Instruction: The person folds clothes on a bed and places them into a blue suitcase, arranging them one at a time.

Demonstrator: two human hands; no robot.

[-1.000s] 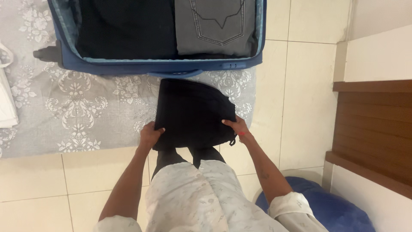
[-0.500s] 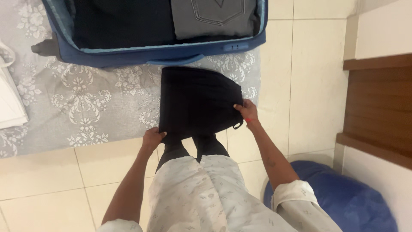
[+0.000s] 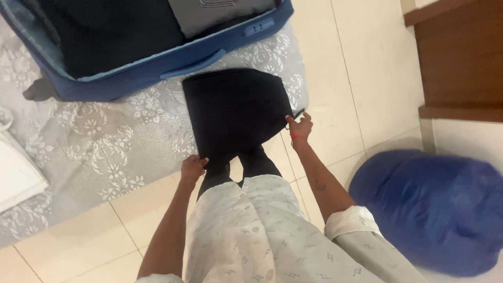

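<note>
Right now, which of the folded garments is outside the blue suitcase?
The black folded garment on the grey patterned sheet, held at its near corners by both hands. The dark one and the grey jeans lie inside the blue suitcase.

Cream tile floor (image 3: pixel 361 78) all round. A grey patterned sheet (image 3: pixel 94 147) covers it left of the grip; wooden furniture (image 3: pixel 461 57) stands far right, a blue beanbag (image 3: pixel 440 209) lies below-right.
</note>
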